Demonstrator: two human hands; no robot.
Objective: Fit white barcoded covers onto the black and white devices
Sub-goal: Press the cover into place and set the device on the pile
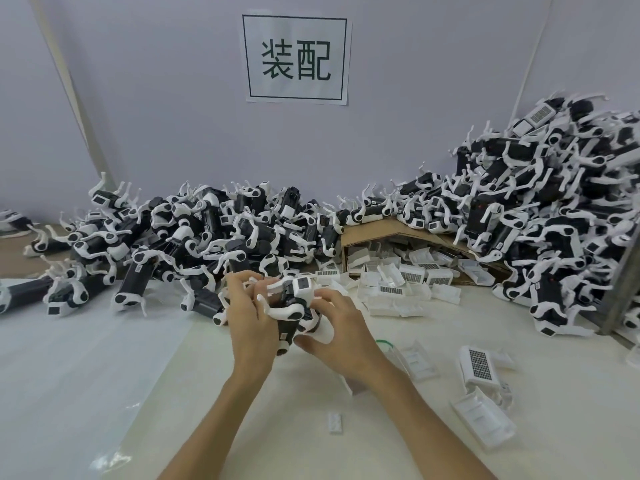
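Observation:
One black and white device [290, 318] with white legs sits between both hands above the middle of the table. My left hand [247, 320] grips its left side, fingers curled over the legs. My right hand [337, 332] holds its right side and lower end. A white cover [304, 286] sits on the device's top end. Loose white barcoded covers [479, 364] lie on the table at the right, one with its barcode up. Whether the held cover is seated is hidden by my fingers.
A long heap of black and white devices [214, 237] runs along the back, and a taller heap [554, 216] rises at the right. A tipped cardboard box [381, 233] spills white covers [401, 278]. A small white clip [335, 423] lies near me. A paper sign [296, 57] hangs on the wall.

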